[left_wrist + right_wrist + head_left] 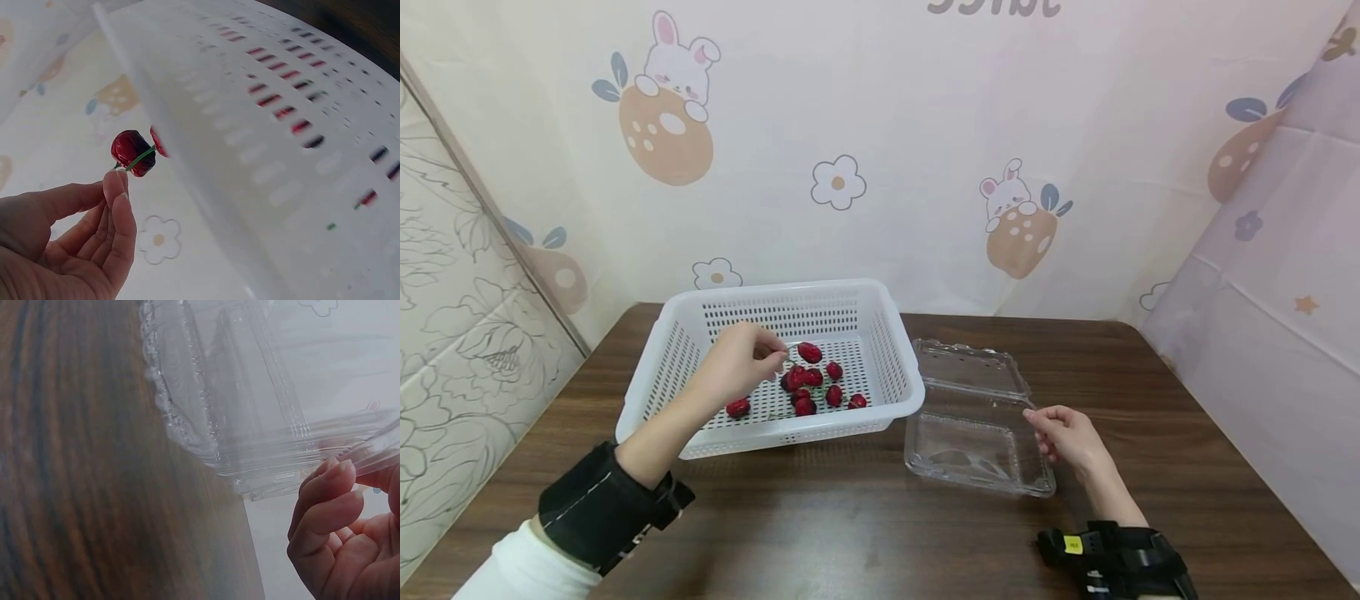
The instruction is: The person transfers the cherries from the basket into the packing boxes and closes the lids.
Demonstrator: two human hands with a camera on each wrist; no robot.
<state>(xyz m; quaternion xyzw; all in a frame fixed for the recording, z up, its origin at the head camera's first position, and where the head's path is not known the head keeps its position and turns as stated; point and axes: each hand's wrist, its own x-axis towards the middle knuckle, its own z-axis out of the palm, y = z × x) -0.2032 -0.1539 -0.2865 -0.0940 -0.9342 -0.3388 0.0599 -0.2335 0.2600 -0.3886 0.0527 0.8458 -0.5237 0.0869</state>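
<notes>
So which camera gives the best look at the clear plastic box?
The head view: it takes in both halves of the open clear plastic box, with the right hand pinching its edge. The right wrist view shows only part, close up; the left wrist view shows none.

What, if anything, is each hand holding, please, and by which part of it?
The left hand pinches a cherry by its green stem; the right hand pinches the clear box by its right edge, near the fold.

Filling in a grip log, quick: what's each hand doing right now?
Left hand: pinching at least one cherry by the stem.
Right hand: pinching the clear plastic container at its edge.
</notes>
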